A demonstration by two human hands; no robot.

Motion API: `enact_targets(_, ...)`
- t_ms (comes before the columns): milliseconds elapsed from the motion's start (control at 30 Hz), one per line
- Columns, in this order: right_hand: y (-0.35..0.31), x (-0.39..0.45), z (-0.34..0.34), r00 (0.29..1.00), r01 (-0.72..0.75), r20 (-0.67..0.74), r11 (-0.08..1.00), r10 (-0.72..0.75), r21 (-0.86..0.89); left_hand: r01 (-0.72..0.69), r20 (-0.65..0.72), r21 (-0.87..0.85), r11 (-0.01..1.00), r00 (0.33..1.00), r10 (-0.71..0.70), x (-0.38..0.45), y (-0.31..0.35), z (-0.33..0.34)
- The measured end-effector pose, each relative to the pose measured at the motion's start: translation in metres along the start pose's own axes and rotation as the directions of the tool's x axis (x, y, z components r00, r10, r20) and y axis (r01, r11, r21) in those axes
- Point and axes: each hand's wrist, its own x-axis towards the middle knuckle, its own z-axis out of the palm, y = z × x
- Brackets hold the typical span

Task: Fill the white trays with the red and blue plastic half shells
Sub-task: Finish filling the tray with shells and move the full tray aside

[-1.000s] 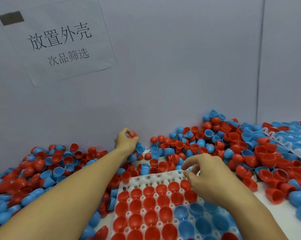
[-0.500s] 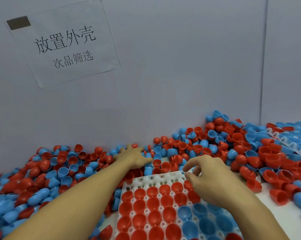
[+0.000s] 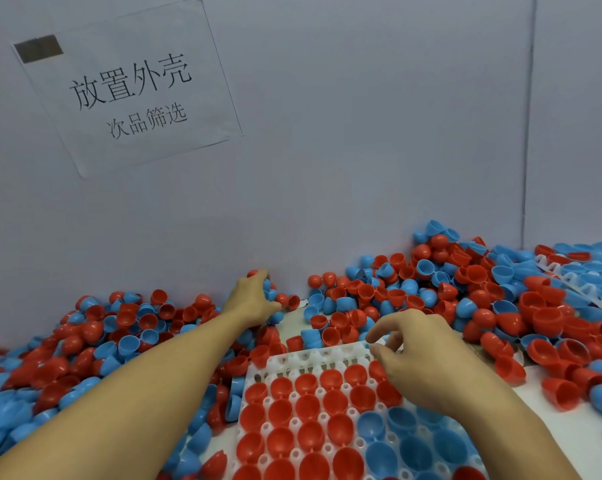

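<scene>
The white tray [image 3: 313,358] lies near the front of the worktop [image 3: 569,431], red half shells in its left cups and blue in its right, its far row unfilled; the right hand [image 3: 420,358] pinches its far rim, likely steadying it; the left hand [image 3: 254,299] reaches into the loose shells [image 3: 413,292] by the wall, fingers curled round some, probably for that row.

Factory sorting station: printed Chinese work-instruction sheet [image 3: 126,88] taped to plain partition wall [image 3: 361,133], bulk heaps of red and blue half shells [image 3: 483,282] across table, white trays [image 3: 313,362] being loaded.
</scene>
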Motion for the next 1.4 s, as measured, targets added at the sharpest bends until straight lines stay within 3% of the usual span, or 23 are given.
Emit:
enact_targets(100, 0.002, 0.0, 0.001, 1.0, 0.004, -0.004, 1.0, -0.004, 0.009, 0.093, -0.116, -0.194, 0.976, 0.986, -0.117, 0.005, -0.009, -0.011)
enact_targets(233, 0.002, 0.002, 0.004, 1.0, 0.024, 0.0, 0.999, -0.024, 0.029, 0.206, -0.175, -0.482, 0.851, 0.93, -0.324, 0.008, -0.02, -0.027)
enact_targets(500, -0.005, 0.003, 0.006, 0.997, 0.064, 0.04, 0.995, -0.067, 0.081, 0.322, -0.043, -0.809, 0.491, 0.802, -0.596, 0.002, -0.046, -0.055)
enact_targets(667, -0.006, 0.003, 0.009, 0.995, 0.084, 0.038, 0.991, -0.088, 0.105, 0.308, -0.028, -0.863, 0.401, 0.763, -0.646, -0.006, -0.063, -0.075)
enact_targets(767, -0.008, 0.004, 0.01, 0.993, 0.098, 0.053, 0.987, -0.106, 0.126, 0.268, -0.003, -0.906, 0.326, 0.769, -0.639, -0.017, -0.063, -0.087)
enact_targets(900, -0.015, 0.001, 0.009, 0.989, 0.134, 0.042, 0.978, -0.143, 0.162, 0.225, 0.123, -0.966, 0.131, 0.836, -0.535, -0.049, -0.035, -0.1)
enact_targets(1033, -0.029, -0.003, 0.009, 0.978, 0.197, 0.026, 0.951, -0.209, 0.238, 0.209, 0.171, -0.977, 0.038, 0.883, -0.437, -0.107, 0.0, -0.103)
enact_targets(1267, -0.056, -0.013, 0.014, 0.939, 0.259, 0.106, 0.874, -0.328, 0.411, 0.2, 0.366, -0.825, -0.529, 0.902, -0.229, -0.217, 0.051, -0.102)
enact_targets(1333, -0.058, -0.016, 0.014, 0.911, 0.262, 0.177, 0.854, -0.372, 0.45, 0.206, 0.399, -0.76, -0.616, 0.897, -0.192, -0.233, 0.056, -0.1)
enact_targets(1400, -0.06, -0.019, 0.015, 0.876, 0.272, 0.235, 0.834, -0.421, 0.481, 0.202, 0.405, -0.752, -0.628, 0.893, -0.197, -0.239, 0.054, -0.091)
